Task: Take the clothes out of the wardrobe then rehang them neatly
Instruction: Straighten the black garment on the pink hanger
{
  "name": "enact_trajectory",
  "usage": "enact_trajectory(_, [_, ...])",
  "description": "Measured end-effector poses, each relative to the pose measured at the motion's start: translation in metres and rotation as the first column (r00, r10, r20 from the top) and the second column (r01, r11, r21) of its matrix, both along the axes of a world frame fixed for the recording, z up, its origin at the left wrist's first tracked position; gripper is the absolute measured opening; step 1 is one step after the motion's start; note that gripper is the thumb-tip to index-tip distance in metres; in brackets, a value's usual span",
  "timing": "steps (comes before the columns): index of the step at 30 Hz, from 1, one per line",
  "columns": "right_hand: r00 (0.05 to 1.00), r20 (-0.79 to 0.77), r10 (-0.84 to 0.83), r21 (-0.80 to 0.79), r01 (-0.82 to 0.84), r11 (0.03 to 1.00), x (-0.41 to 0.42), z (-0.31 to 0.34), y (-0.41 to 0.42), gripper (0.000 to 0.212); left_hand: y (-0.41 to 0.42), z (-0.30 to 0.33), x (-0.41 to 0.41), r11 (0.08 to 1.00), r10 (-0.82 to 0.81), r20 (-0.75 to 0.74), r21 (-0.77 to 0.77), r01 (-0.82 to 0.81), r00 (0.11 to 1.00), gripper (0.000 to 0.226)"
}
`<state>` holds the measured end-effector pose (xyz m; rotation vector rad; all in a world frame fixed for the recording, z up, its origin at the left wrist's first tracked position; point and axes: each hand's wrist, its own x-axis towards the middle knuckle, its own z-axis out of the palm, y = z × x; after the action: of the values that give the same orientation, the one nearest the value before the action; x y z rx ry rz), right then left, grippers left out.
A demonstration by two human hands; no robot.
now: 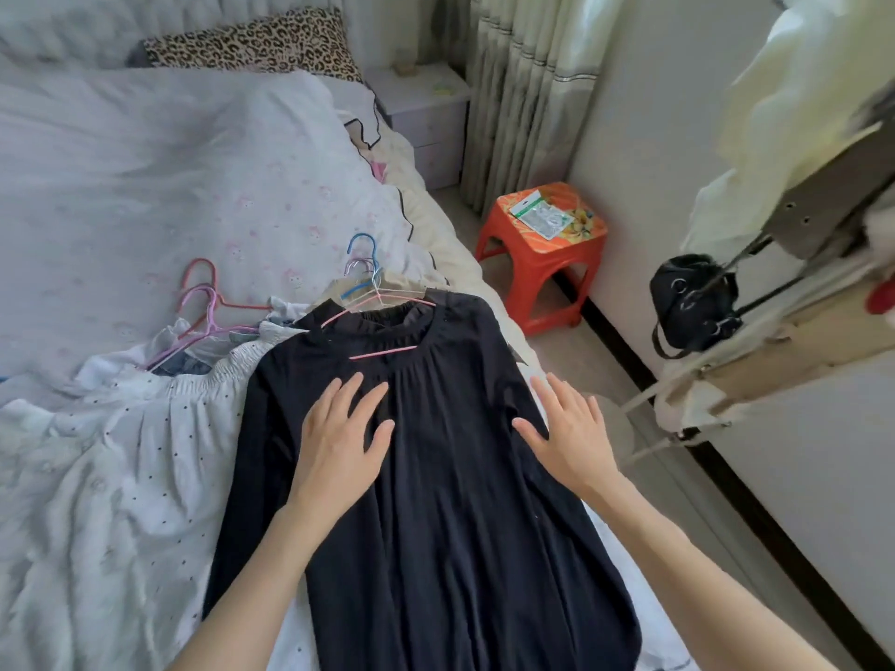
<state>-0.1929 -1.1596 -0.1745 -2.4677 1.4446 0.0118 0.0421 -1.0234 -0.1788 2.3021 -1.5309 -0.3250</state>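
Far left: pale quilt (pixel 145 186) spread over the bed (pixel 450 234), leopard-print pillow (pixel 256 41) at the head. Lower left, white dotted garment (pixel 111 477) crumpled on the quilt, pink and purple hangers (pixel 208 312) lying across its top edge. Just right of it, overlapping its edge, black dress (pixel 436 549) laid flat with neckline away from the camera, pink hanger (pixel 382 353) threaded through the collar, blue hanger (pixel 363 263) and a pale one stacked just beyond the neckline. Left hand (pixel 339 447) flat on the chest of the dress, fingers straight and spread, gripping nothing. Right hand (pixel 571 438) likewise flat and splayed, resting on the dress's right sleeve, right at the edge of the mattress, holding nothing. Past that edge, a narrow strip of bare floor (pixel 581 360) running between the bed and the wall. Orange stool (pixel 542 254) standing in that strip toward the far end, a small packet (pixel 542 217) on its seat. Behind it, white nightstand (pixel 426 118) and striped curtain (pixel 528 89). Far right: black bag (pixel 692 302) hanging by its strap, pale clothing (pixel 799 104) above it, all close to the lens and partly blurred.
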Motion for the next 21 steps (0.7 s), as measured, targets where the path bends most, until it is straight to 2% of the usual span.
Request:
enact_trajectory(6, [0.973,-0.039,-0.230,0.047,0.231,0.972,-0.095,0.013,0.121,0.063,0.061,-0.002,-0.057,0.965,-0.257,0.036,0.066,0.255,0.966,0.057])
enact_trajectory(12, [0.884,-0.004,-0.468,0.034,0.468,0.883,-0.157,0.017,0.232,0.065,0.106,-0.004,-0.126,0.828,-0.558,0.069,0.107,0.550,0.827,0.053])
enact_trajectory(14, [0.829,0.040,-0.558,0.034,0.557,0.830,-0.177,0.024,0.258,0.064,0.112,0.001,-0.146,0.789,-0.613,0.068,0.100,0.606,0.787,0.054])
enact_trajectory(16, [0.743,0.093,-0.663,0.013,0.664,0.747,-0.206,0.036,0.288,0.064,0.115,0.012,-0.179,0.716,-0.698,0.087,0.070,0.695,0.710,0.054])
enact_trajectory(21, [0.509,0.226,-0.831,-0.064,0.859,0.508,-0.284,0.063,0.372,0.082,0.132,0.050,-0.286,0.471,-0.875,0.098,-0.057,0.880,0.475,0.051])
